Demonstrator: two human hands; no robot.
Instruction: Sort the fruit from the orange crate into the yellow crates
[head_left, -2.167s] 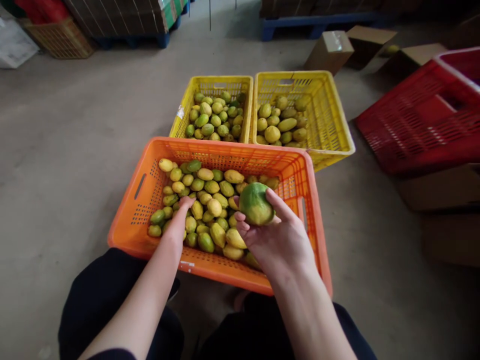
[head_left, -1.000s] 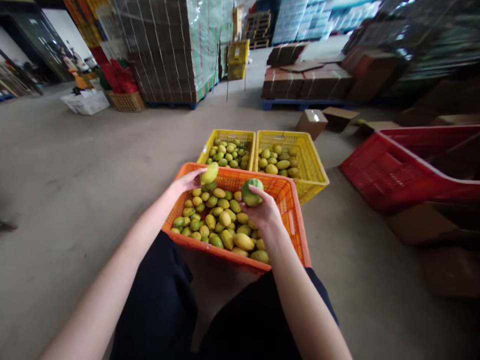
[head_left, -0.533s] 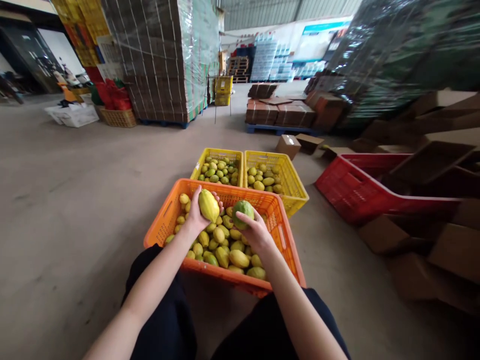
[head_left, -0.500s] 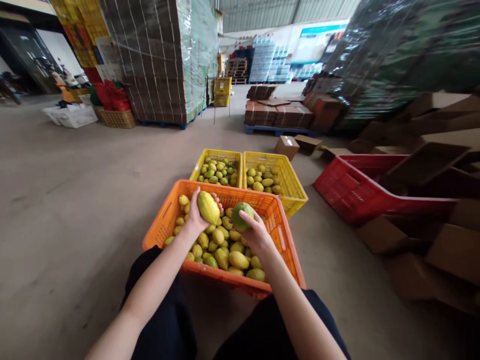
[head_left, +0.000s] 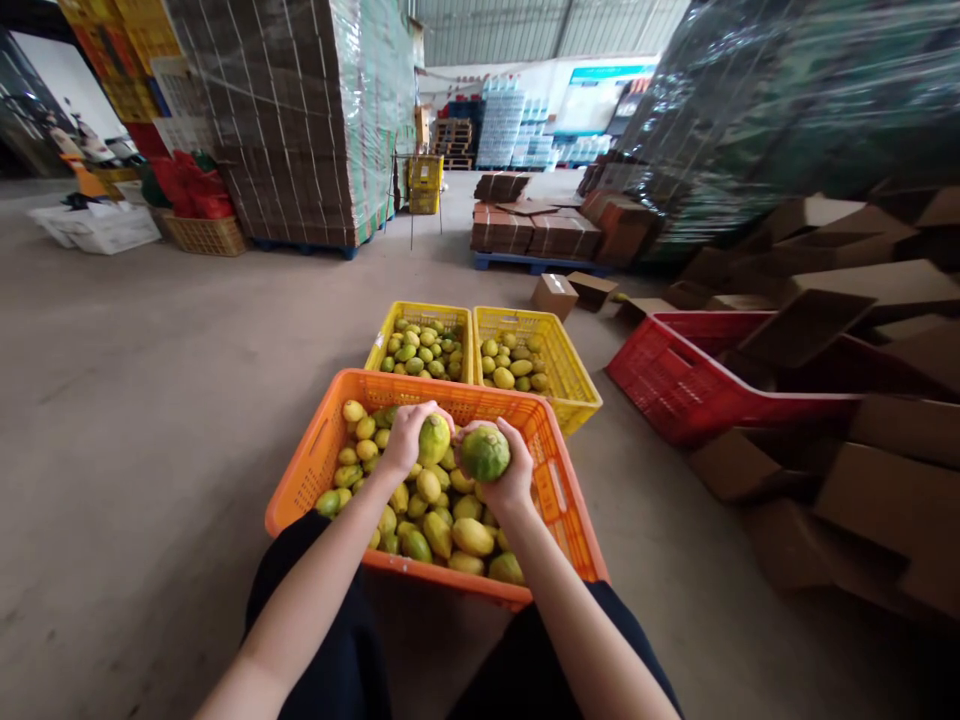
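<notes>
Cradling a yellow fruit (head_left: 434,440) in our left hand (head_left: 409,434) and a green fruit (head_left: 486,454) in our right hand (head_left: 516,474), we are holding both over the orange crate (head_left: 450,578); gripping snugly but gently, we are probably best avoiding bruises or drops

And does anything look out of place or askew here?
Yes: the cardboard boxes at right lie jumbled around the red crate, some open and tilted. Nothing stands out at the orange crate.
</notes>
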